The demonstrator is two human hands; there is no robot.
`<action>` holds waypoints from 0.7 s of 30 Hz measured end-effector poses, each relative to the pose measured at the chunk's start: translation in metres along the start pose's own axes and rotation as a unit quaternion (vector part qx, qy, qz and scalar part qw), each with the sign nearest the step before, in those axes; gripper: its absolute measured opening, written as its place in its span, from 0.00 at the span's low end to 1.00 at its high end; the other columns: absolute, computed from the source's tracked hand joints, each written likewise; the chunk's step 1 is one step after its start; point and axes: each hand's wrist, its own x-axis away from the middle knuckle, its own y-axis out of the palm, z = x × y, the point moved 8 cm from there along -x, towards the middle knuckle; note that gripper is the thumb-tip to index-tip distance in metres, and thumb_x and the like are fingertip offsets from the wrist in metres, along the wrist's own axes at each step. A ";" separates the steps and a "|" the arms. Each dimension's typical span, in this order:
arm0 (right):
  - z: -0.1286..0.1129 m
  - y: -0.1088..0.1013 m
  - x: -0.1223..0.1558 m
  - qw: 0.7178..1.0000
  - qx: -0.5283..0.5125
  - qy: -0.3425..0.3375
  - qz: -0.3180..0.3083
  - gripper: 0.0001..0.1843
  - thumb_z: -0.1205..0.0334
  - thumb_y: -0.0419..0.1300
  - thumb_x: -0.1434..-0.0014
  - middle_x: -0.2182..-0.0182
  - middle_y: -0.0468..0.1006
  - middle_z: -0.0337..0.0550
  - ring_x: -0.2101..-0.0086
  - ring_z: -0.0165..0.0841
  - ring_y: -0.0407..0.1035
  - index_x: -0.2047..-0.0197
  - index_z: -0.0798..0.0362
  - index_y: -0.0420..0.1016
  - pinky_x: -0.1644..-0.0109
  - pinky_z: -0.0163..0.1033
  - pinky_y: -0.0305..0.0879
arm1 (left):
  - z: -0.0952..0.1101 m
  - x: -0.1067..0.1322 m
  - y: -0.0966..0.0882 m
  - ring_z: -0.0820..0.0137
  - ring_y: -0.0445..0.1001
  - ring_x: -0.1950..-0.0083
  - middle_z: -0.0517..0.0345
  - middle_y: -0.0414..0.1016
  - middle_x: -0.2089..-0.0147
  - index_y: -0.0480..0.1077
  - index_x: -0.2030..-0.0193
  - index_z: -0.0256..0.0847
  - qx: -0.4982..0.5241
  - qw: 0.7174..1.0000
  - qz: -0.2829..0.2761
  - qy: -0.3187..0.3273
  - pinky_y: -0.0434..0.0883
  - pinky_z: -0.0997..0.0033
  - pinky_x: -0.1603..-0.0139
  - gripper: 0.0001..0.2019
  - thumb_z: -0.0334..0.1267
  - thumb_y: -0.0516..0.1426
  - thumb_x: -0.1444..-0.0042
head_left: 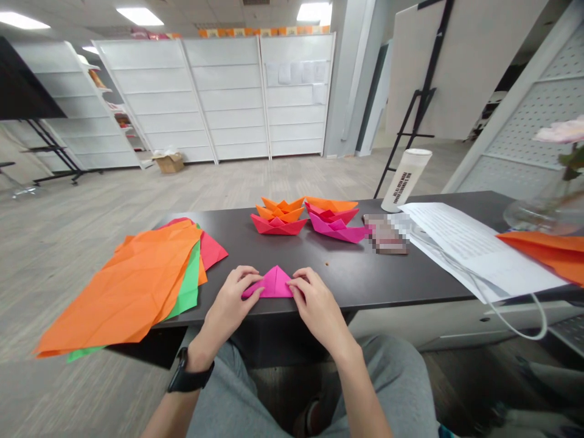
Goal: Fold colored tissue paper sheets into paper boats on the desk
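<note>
A pink folded paper triangle lies near the front edge of the dark table. My left hand pinches its left corner, and my right hand presses its right corner. Both hands rest on the tabletop, fingers curled onto the paper. A black watch sits on my left wrist.
A stack of orange, green and red paper sheets overhangs the table's left end. Several folded paper boats sit behind. A white cup, printed papers, a cable, a glass vase and orange paper fill the right side.
</note>
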 end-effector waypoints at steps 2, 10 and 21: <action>-0.003 0.001 0.003 1.000 0.022 -0.009 0.002 0.12 0.67 0.52 0.33 0.54 0.73 0.47 0.55 0.39 0.70 0.56 0.51 0.77 0.48 0.46 0.70 | 0.007 0.005 0.004 0.62 0.73 0.45 0.50 0.75 0.48 0.73 0.50 0.43 -0.032 0.998 -0.012 0.045 0.72 0.57 0.43 0.11 0.35 0.52 0.34; -0.008 -0.004 0.006 0.998 0.055 0.000 -0.013 0.13 0.67 0.56 0.36 0.51 0.74 0.47 0.52 0.39 0.71 0.51 0.50 0.77 0.46 0.46 0.71 | 0.031 0.021 0.019 0.61 0.68 0.36 0.52 0.69 0.35 0.63 0.35 0.45 -0.105 0.971 -0.136 0.169 0.69 0.56 0.36 0.24 0.36 0.56 0.38; -0.035 0.007 0.035 0.990 0.097 -0.069 -0.073 0.25 0.68 0.52 0.33 0.38 0.69 0.45 0.38 0.37 0.62 0.34 0.52 0.63 0.30 0.54 0.52 | 0.025 0.017 0.023 0.60 0.66 0.34 0.51 0.66 0.33 0.64 0.35 0.42 -0.103 0.972 -0.152 0.143 0.67 0.57 0.34 0.24 0.37 0.55 0.38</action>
